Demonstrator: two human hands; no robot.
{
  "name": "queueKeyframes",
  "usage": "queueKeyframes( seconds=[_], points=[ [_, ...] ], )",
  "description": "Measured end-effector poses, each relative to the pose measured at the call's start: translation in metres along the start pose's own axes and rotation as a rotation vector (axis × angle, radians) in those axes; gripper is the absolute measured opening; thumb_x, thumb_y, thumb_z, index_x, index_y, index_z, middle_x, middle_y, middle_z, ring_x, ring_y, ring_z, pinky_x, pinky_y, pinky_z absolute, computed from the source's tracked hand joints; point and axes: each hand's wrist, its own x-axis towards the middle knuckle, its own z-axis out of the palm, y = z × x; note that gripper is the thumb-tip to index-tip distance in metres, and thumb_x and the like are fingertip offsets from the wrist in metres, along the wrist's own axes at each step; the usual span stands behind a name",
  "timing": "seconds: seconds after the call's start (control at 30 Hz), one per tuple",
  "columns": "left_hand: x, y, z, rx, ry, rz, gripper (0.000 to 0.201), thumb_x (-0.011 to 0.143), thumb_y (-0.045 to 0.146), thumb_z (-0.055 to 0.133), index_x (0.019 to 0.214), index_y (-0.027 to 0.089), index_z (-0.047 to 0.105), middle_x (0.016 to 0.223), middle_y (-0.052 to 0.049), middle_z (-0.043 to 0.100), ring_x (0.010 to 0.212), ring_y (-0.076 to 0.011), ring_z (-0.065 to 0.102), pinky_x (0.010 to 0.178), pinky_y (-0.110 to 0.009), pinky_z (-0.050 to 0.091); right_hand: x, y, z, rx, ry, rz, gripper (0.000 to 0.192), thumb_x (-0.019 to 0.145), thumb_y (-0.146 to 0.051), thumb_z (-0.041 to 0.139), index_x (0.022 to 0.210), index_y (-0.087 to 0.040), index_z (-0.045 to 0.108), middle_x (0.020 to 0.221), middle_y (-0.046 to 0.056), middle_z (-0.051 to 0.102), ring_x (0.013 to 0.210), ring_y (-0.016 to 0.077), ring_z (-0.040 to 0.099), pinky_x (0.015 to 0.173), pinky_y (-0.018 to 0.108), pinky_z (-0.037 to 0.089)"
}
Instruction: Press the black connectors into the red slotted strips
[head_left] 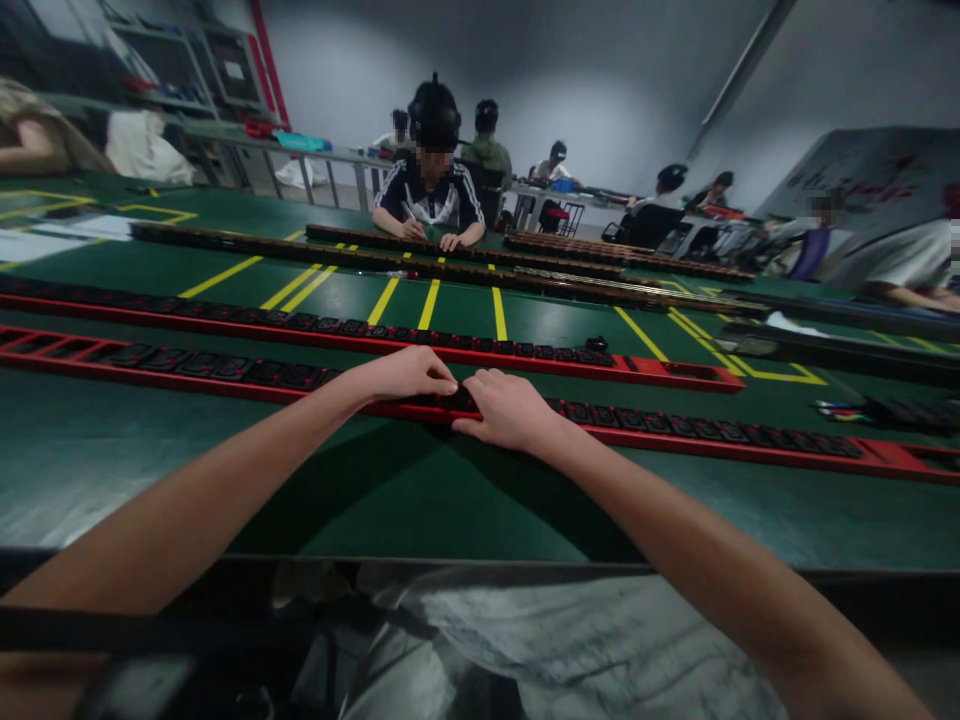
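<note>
"Table (360,490), near side?"

"Near frame (675,445), running left to right, blocks (667,421) in a row in it. Far frame (634,366) just behind, also with blocks in it."

"Hands?"

"Both at the near frame's middle: left hand (405,374) on the left, right hand (510,408) just beside it."

"Farther off?"

"Long strips (300,251) behind the far frame; co-worker (429,195) behind those. Papers (60,242) far left. Bundle (900,411) on the right, past the far frame's right end."
</note>
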Motion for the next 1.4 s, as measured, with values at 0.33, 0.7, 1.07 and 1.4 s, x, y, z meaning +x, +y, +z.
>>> queueKeyframes(
  seconds=[0.33, 0.7, 1.07, 1.4],
  points=[
    [-0.005, 0.02, 0.017, 0.196, 0.071, -0.014, 0.045, 0.086, 0.055, 0.05, 0.092, 0.02, 0.078, 0.086, -0.005, 0.075, 0.072, -0.0162, 0.062, 0.065, -0.024, 0.04, -0.021, 0.004, -0.015, -0.019, -0.054, -0.005, 0.05, 0.081, -0.06, 0.062, 0.103, -0.014, 0.06, 0.106, 0.014, 0.067, 0.094, 0.029, 0.065, 0.071, 0.034, 0.048],
    [-0.01, 0.025, 0.018, 0.326, 0.059, -0.092, 0.055, 0.087, 0.065, 0.04, 0.078, 0.021, 0.072, 0.082, -0.005, 0.07, 0.072, -0.0179, 0.059, 0.06, -0.026, 0.034, -0.034, 0.021, -0.028, -0.013, -0.152, -0.016, 0.055, 0.077, -0.063, 0.063, 0.104, -0.016, 0.061, 0.103, 0.012, 0.07, 0.089, 0.0282, 0.068, 0.066, 0.032, 0.047],
    [-0.018, 0.007, 0.003, 0.173, -0.159, -0.011, 0.051, 0.088, 0.061, 0.041, 0.066, 0.019, 0.061, 0.065, 0.0, 0.057, 0.062, -0.015, 0.052, 0.059, -0.025, 0.036, -0.028, 0.009, -0.032, -0.005, -0.199, -0.094, 0.052, 0.079, -0.064, 0.059, 0.099, -0.016, 0.064, 0.1, 0.011, 0.071, 0.086, 0.0274, 0.068, 0.066, 0.033, 0.046],
    [-0.018, 0.012, 0.006, 0.175, -0.109, 0.031, 0.049, 0.09, 0.06, 0.04, 0.079, 0.019, 0.067, 0.077, -0.002, 0.064, 0.071, -0.0155, 0.056, 0.065, -0.025, 0.037, -0.044, 0.028, -0.04, 0.002, -0.284, 0.018, 0.056, 0.071, -0.064, 0.068, 0.102, -0.018, 0.065, 0.099, 0.01, 0.072, 0.084, 0.0258, 0.067, 0.065, 0.031, 0.044]
  ],
)
